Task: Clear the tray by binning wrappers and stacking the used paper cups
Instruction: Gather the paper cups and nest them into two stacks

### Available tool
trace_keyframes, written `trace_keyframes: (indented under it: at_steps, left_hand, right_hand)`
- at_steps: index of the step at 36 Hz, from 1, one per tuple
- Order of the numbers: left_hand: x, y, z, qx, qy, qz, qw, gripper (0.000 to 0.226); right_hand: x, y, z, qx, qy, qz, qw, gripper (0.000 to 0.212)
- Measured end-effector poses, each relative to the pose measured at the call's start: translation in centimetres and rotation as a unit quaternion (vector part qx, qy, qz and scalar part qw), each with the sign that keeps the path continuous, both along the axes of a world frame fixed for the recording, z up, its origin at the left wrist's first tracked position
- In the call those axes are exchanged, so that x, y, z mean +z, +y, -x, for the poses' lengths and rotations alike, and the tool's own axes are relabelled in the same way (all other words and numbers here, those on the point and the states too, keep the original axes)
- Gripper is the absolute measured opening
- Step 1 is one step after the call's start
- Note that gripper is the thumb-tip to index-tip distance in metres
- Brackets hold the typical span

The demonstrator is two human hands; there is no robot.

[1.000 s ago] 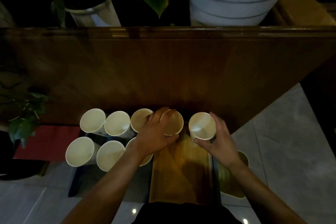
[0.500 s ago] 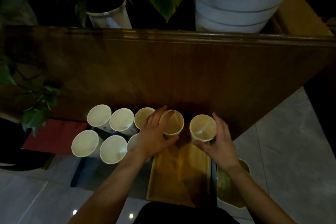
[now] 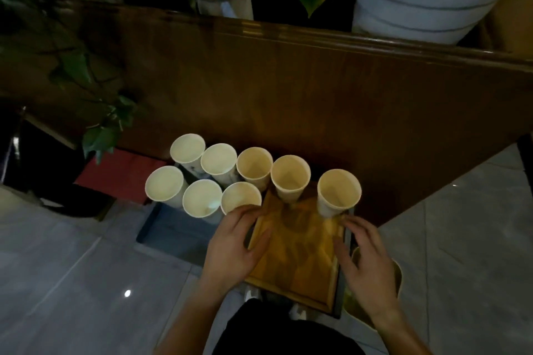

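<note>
Both bare hands, left hand [image 3: 235,248] and right hand [image 3: 364,259], rest spread and empty on the yellow wooden tray's [image 3: 291,251] side edges, beyond which eight light, easily crushed white paper cups [image 3: 290,177] stand upright, best held mid-wall.

One head-worn camera looks steeply down, close over the tray [image 3: 294,253] and floor [image 3: 72,282]

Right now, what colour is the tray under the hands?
Yellowish-brown wood tray, clearest in the head view.
</note>
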State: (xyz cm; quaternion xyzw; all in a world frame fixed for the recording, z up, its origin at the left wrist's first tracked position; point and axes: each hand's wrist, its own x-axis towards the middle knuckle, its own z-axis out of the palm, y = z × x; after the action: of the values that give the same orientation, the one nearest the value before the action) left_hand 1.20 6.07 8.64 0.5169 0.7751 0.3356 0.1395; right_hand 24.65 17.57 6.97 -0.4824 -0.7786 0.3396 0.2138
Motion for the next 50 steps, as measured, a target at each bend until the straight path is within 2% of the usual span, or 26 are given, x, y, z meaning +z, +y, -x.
trace_keyframes:
  at_steps: [4,8,13,19,22,26,30,34,39,44,50]
  left_hand:
    - [0.4,-2.2,0.5,-0.022,0.004,0.037,0.999,0.034]
    - [0.6,-3.9,1.3,-0.056,0.015,0.066,0.996,0.030]
    - [0.6,-5.4,3.1,-0.096,0.059,0.097,0.989,0.036]
    - [0.7,-6.5,6.8,-0.149,0.120,0.140,0.971,0.046]
    - [0.7,-6.7,8.9,-0.172,0.149,0.131,0.965,0.051]
    - [0.2,-6.2,11.6,-0.192,0.206,0.071,0.957,0.055]
    - [-0.7,-5.2,14.1,-0.204,0.224,0.013,0.953,0.056]
    - [-0.9,-3.7,15.9,-0.211,0.248,0.019,0.945,0.062]
    - [-0.7,-1.9,17.5,-0.215,0.233,0.046,0.947,0.070]
    - [-1.0,-0.6,18.4,-0.198,0.213,0.079,0.954,0.076]
    - [-2.0,0.1,18.9,-0.211,0.210,0.082,0.951,0.081]
  right_hand:
    - [-0.1,-0.4,0.5,0.098,-0.070,0.047,0.992,0.028]
    - [0.1,-1.0,1.5,0.180,-0.129,0.039,0.975,0.030]
    - [0.2,-1.4,3.4,0.244,-0.193,0.018,0.950,0.034]
    - [0.3,-1.9,6.5,0.270,-0.233,0.026,0.934,0.037]
    - [0.8,-2.6,8.2,0.262,-0.241,0.021,0.934,0.039]
    - [1.3,-3.7,10.6,0.234,-0.239,0.001,0.942,0.044]
    - [1.7,-4.4,12.8,0.194,-0.220,-0.022,0.956,0.053]
    - [2.0,-4.8,14.7,0.162,-0.195,-0.053,0.966,0.059]
    - [1.7,-4.9,17.0,0.124,-0.185,-0.071,0.972,0.070]
    - [1.0,-4.6,18.9,0.093,-0.194,-0.053,0.975,0.087]
    - [0.0,-4.7,20.1,0.058,-0.213,-0.041,0.974,0.092]
